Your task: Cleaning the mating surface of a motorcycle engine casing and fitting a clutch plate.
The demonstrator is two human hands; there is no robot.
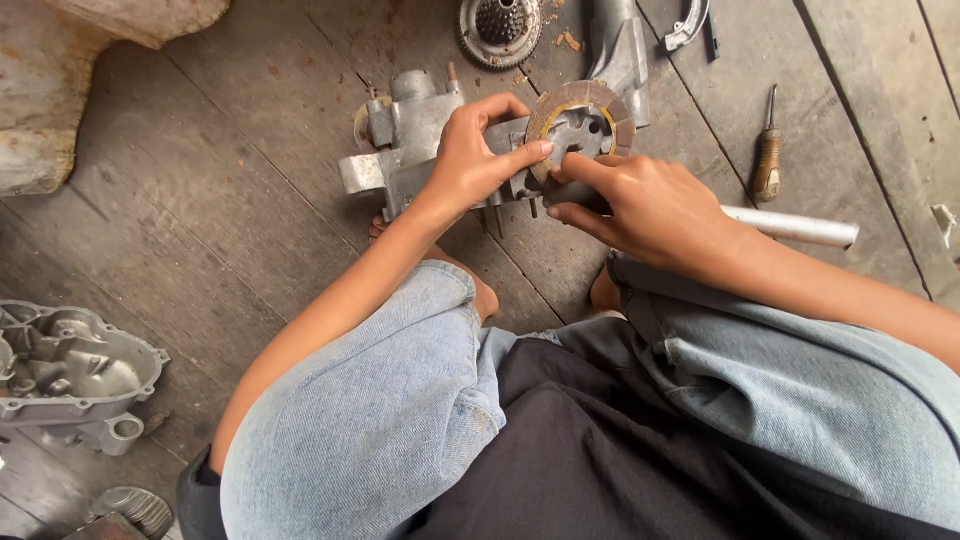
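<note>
Clutch disc (581, 122) being seated on the casing (415, 145).
Left hand (475, 160) grips the casing; right hand (645, 205) pinches the disc, to be pressed flush next.

Both hands met ahead of the bent knees.
The left hand (470, 165) curled with its thumb stretched rightward; the right hand (650, 205) lay palm-down, index finger extended leftward, both forearms bare and angled inward.
</note>
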